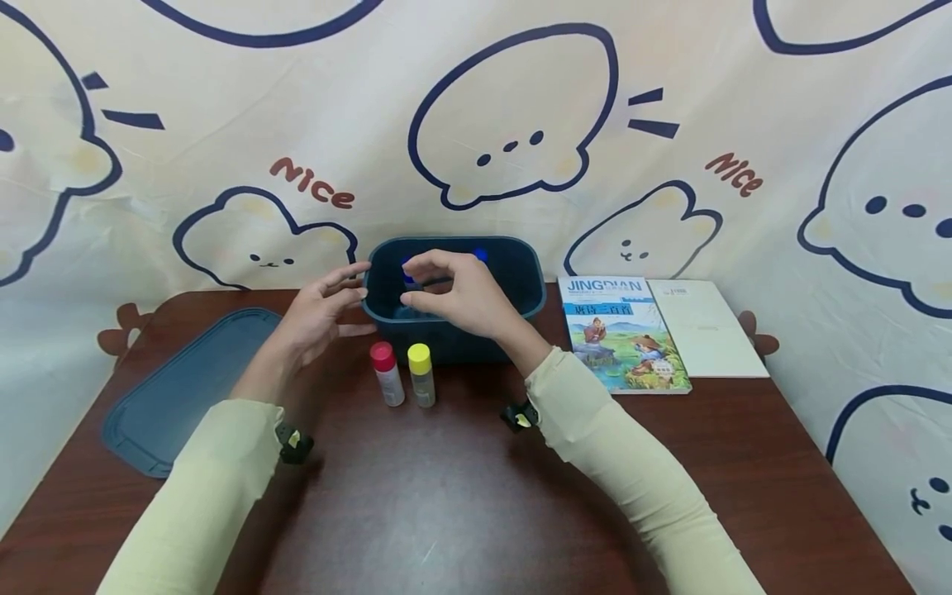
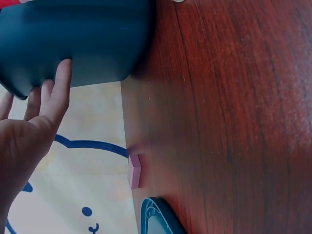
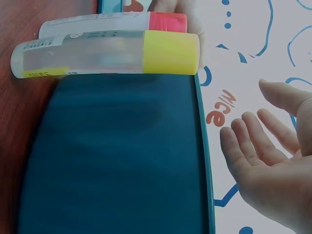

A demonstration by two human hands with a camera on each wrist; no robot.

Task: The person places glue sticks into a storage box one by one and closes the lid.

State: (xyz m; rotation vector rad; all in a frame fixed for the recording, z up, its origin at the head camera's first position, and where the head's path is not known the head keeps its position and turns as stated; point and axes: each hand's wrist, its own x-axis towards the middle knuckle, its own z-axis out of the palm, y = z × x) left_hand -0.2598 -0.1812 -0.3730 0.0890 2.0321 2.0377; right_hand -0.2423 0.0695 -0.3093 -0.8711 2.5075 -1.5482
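Two sleeves (image 1: 628, 475), one bin (image 1: 461, 345)

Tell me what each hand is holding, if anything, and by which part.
Nothing is held. The right hand, over the bin, is empty, thumb and fingers apart; the left hand only touches the bin's end.

Table (image 1: 357, 529): dark brown, wood-grained, pale glare (image 1: 424, 541) on its top. Behind table and along both its sides: cream sheet (image 1: 692, 49), navy-outlined cartoon figures (image 1: 513, 103), red "Nice" lettering (image 1: 312, 183).
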